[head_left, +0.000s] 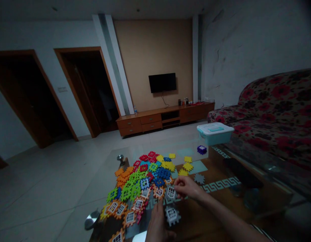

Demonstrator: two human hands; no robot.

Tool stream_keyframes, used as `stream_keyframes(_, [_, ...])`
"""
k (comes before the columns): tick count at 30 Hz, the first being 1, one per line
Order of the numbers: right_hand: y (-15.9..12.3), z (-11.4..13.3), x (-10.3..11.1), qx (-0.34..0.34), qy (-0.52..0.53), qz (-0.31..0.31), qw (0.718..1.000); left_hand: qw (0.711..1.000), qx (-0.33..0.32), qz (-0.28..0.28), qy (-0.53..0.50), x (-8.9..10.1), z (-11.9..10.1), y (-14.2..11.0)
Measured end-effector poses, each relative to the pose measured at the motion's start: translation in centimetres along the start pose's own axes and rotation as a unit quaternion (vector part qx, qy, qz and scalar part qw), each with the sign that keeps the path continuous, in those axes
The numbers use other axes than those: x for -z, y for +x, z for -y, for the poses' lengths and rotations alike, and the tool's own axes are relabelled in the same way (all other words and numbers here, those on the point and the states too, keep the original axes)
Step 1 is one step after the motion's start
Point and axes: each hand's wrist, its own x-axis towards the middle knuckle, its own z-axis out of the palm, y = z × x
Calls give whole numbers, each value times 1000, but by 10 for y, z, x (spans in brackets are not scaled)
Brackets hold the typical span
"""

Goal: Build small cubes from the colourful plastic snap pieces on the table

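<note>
A heap of colourful interlocking plastic tiles (142, 178) lies on a glass coffee table (221, 174); several have white window inserts. My right hand (187, 189) reaches in from the right, its fingers pinched on a grey window tile (171, 192) at the heap's near edge. Low in the view my left hand (157, 222) rests flat on the table with its fingers together, right beside another grey window tile (172, 215). A single grey tile (199, 178) lies just beyond my right hand.
A teal storage box with a white lid (214, 132) stands at the table's far right, with a small purple block (201, 150) beside it. A floral sofa (271, 114) runs along the right. Tiled floor, a TV cabinet (165, 119) and two doorways lie beyond.
</note>
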Motion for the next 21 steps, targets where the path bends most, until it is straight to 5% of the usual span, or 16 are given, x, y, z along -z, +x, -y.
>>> stream_keyframes(10, [-34,-19,-34,-41,51,-6,998,996,-24,-71,-40,-10,7,7])
stream_keyframes(17, [-46,-19,-42,-1,38,-7,999,996,-67,-45,-30,-5,-1,-1])
stream_keyframes(21, [-51,-18,-35,43,-54,-10,998,998,-58,-25,-13,0,-5,-5])
